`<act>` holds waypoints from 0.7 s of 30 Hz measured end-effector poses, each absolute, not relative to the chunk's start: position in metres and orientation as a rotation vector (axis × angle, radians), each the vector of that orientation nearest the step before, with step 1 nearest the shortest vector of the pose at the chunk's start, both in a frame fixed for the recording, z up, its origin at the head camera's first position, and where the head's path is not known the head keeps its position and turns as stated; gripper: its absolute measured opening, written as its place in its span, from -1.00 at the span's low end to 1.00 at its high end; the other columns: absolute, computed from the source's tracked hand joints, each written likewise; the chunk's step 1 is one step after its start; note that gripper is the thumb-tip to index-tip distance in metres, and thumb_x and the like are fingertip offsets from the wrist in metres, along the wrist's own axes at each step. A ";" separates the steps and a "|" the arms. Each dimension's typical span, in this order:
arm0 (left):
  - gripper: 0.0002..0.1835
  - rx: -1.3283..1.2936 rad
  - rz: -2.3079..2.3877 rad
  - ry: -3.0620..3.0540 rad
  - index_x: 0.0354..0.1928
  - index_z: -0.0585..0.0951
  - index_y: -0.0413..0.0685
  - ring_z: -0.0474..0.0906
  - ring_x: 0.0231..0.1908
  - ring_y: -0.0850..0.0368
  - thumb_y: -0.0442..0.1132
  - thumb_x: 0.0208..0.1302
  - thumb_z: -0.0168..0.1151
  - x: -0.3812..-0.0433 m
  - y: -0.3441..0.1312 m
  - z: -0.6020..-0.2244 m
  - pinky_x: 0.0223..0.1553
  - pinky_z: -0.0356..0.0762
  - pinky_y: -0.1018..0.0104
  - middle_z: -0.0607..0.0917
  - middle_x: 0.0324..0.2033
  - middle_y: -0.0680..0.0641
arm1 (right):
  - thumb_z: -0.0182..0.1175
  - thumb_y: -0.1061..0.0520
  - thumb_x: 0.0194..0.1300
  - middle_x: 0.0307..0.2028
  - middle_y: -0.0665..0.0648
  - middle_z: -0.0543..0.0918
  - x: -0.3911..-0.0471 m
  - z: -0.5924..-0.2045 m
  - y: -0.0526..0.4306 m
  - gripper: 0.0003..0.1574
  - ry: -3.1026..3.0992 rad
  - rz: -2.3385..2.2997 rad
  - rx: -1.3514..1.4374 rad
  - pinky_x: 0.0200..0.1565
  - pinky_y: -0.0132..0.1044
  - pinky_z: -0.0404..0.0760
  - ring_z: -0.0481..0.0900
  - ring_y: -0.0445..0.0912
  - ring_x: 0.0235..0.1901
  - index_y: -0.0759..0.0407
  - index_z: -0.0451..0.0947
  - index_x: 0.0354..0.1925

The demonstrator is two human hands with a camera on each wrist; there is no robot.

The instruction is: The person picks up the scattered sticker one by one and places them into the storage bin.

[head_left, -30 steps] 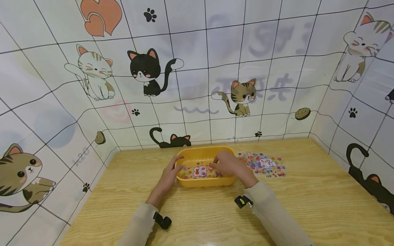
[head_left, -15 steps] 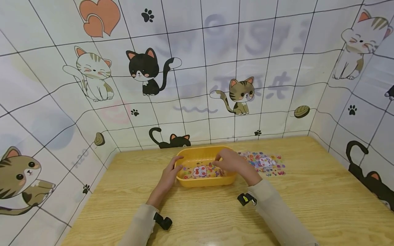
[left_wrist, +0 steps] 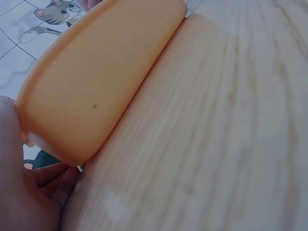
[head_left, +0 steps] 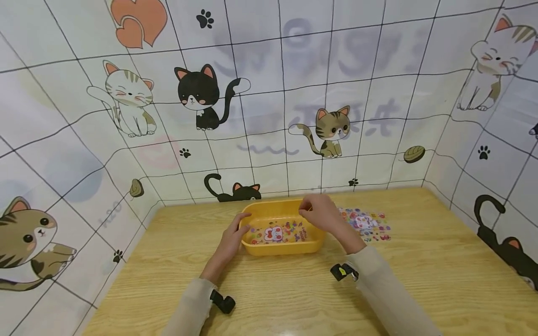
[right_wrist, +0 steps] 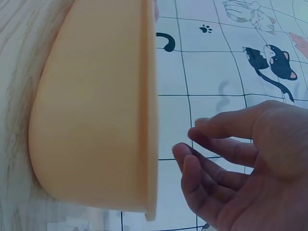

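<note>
A yellow plastic tub (head_left: 281,250) stands on the table, with small colourful pieces (head_left: 290,228) and a flat white cartoon-animal figure (head_left: 273,234) on its bottom. The left hand (head_left: 230,238) holds the tub's left end, its thumb at the rim and fingers round the end wall. Above the tub's right rim hovers the right hand (head_left: 321,213), its fingers loosely bent and thumb close to the forefinger. No thing shows between them in the right wrist view, where that hand (right_wrist: 240,163) is beside the tub wall (right_wrist: 96,115).
Right of the tub lies a flat patch of small colourful pieces (head_left: 380,224) around another white cartoon figure (head_left: 364,222), partly behind the right hand. The wood-grain table (head_left: 277,289) ends at a cat-patterned cloth wall (head_left: 269,116). A black wrist camera is on each sleeve.
The right hand has risen from inside the tub and moved right to its rim, uncovering the pieces at the tub's right end. The left hand and tub keep their place.
</note>
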State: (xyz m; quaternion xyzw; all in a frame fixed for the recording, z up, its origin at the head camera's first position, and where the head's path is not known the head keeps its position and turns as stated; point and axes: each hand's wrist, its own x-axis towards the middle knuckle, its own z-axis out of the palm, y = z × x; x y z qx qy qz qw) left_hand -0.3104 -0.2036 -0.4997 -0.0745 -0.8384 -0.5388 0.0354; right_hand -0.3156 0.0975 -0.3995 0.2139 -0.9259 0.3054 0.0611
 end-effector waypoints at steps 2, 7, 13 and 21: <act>-0.56 -0.226 -1.661 -2.577 0.42 0.44 0.20 0.16 0.58 -0.16 -0.14 0.57 0.01 -0.310 -0.203 -0.499 0.57 0.09 -0.19 0.31 0.56 -0.11 | 0.24 0.17 0.42 -0.26 0.14 0.78 -0.315 -0.399 0.100 -0.82 -2.747 0.963 0.631 -0.18 -0.08 0.68 0.69 -0.02 -0.28 0.21 0.75 -0.18; -0.55 -0.223 -1.657 -2.589 0.43 0.43 0.16 0.14 0.59 -0.16 -0.13 0.56 0.01 -0.310 -0.202 -0.500 0.58 0.08 -0.21 0.32 0.55 -0.10 | 0.25 0.15 0.42 -0.28 0.11 0.77 -0.310 -0.398 0.107 -0.83 -2.685 0.991 0.577 -0.17 -0.08 0.66 0.66 -0.05 -0.29 0.19 0.74 -0.17; -0.56 -0.223 -1.654 -2.574 0.42 0.45 0.16 0.14 0.59 -0.16 -0.14 0.56 0.02 -0.310 -0.204 -0.503 0.57 0.07 -0.23 0.34 0.54 -0.11 | 0.24 0.15 0.43 -0.28 0.13 0.77 -0.307 -0.392 0.118 -0.82 -2.670 1.003 0.535 -0.21 -0.10 0.66 0.67 -0.04 -0.29 0.20 0.74 -0.16; -0.57 -0.233 -1.648 -2.560 0.41 0.46 0.20 0.16 0.58 -0.14 -0.13 0.57 0.03 -0.311 -0.205 -0.500 0.57 0.10 -0.20 0.36 0.53 -0.09 | 0.21 0.12 0.46 -0.28 0.11 0.76 -0.307 -0.389 0.143 -0.81 -2.710 0.944 0.504 -0.23 -0.13 0.67 0.68 -0.05 -0.29 0.17 0.73 -0.16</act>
